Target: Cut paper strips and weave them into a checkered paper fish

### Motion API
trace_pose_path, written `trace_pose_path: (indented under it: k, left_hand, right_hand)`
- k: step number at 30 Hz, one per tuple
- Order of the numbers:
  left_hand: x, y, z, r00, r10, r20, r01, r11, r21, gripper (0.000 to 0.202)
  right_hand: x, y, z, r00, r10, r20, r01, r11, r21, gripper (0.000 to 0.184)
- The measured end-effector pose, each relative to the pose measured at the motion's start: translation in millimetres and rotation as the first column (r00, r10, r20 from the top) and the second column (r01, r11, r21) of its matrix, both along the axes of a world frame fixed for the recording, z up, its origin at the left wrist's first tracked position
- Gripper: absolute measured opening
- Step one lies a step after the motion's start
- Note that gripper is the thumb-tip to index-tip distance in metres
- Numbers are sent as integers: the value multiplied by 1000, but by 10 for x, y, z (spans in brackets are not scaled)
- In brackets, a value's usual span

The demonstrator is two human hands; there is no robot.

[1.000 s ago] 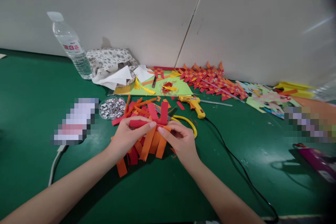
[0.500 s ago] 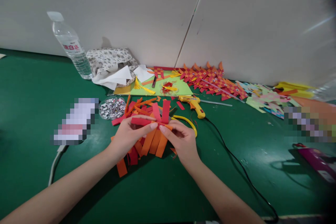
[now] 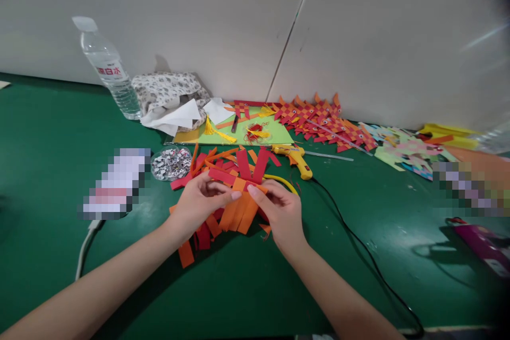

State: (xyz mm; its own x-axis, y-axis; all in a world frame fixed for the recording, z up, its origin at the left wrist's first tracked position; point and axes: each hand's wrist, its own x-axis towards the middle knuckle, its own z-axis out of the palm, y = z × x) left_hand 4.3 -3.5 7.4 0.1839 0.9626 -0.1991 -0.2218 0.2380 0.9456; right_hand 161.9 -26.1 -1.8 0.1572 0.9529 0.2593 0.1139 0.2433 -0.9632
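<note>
Red and orange strips (image 3: 244, 212) are interlaced into a small woven piece held between my two hands. My left hand (image 3: 201, 196) pinches its left side, thumb on top, near a red strip (image 3: 221, 176) that sticks out leftward. At the right side, my right hand (image 3: 277, 204) grips the piece with the thumb pressed on its upper edge. Red strip ends point up and away, and orange ends hang toward me. Beneath and behind lies a pile of loose red and orange strips (image 3: 202, 236). A yellow curved handle (image 3: 283, 181) shows partly behind my right hand.
A yellow glue gun (image 3: 295, 159) lies beyond my right hand, its black cord (image 3: 358, 247) running to the front edge. Googly eyes (image 3: 172, 163) sit left of the strips. Woven fish (image 3: 319, 119) are heaped by the wall. A water bottle (image 3: 107, 69) and phone (image 3: 117, 183) are at left.
The woven piece has tilted, showing more of its checkered top. Its red ends have swung slightly right, and my left fingers have loosened a little from its edge.
</note>
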Motion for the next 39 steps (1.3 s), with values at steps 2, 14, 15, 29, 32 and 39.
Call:
trace_pose_path:
  k: [2, 14, 15, 29, 32, 39]
  left_hand:
    - [-7, -3, -17, 999, 14, -32, -13, 999, 31, 34]
    - [-20, -28, -35, 988, 61, -140, -51, 996, 78, 28]
    - [-21, -31, -30, 990, 47, -132, -39, 997, 65, 27]
    - [-26, -35, 8, 978, -95, -186, 117, 987, 109, 23]
    - [-18, -42, 13, 976, -63, -209, 94, 985, 142, 21]
    - [-42, -16, -14, 992, -22, -124, 37, 992, 120, 18]
  right_hand:
    - [1, 2, -10, 1000, 1, -2, -1, 1000, -1, 12]
    - [-9, 0, -8, 999, 10, -39, -10, 1000, 2, 10]
    - [-10, 0, -8, 999, 16, -40, -16, 1000, 2, 10]
    - [-22, -1, 17, 997, 82, -14, -82, 996, -36, 13]
    - [-18, 8, 8, 996, 88, -4, -88, 995, -36, 13]
    - [-13, 6, -18, 999, 50, 1, -50, 998, -22, 21]
